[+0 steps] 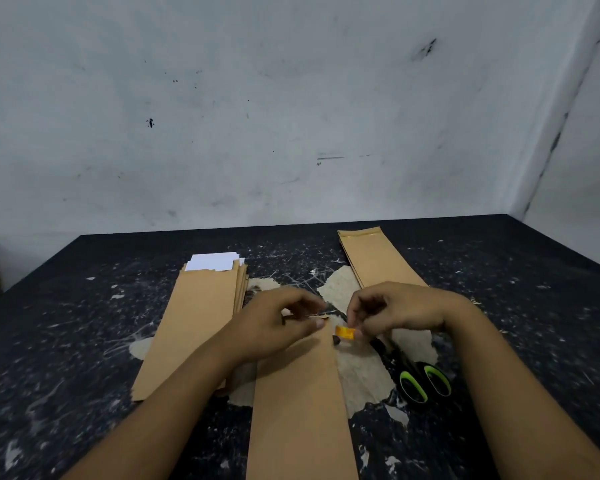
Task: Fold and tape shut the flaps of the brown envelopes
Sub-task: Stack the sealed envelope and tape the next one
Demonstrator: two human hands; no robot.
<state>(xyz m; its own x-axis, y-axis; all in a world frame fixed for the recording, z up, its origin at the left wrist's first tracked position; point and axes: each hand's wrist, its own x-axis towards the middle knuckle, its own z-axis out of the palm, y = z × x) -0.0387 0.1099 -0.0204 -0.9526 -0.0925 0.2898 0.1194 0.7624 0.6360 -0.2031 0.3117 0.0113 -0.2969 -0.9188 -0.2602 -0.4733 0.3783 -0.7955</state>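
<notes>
R hand fingers pinch tape piece at envelope top edge; L hand fingers grasp flap.

Worn black table against a scuffed pale wall

The table has a dark top, flecked with white scratches and patches where the coating has peeled to a pale layer, most of all around its middle. A pair of scissors with black handles lined in bright green lies on its right part, blades pointing away. The wall behind is greyish white, marked with dark smudges, and meets another wall at the right corner.
</notes>
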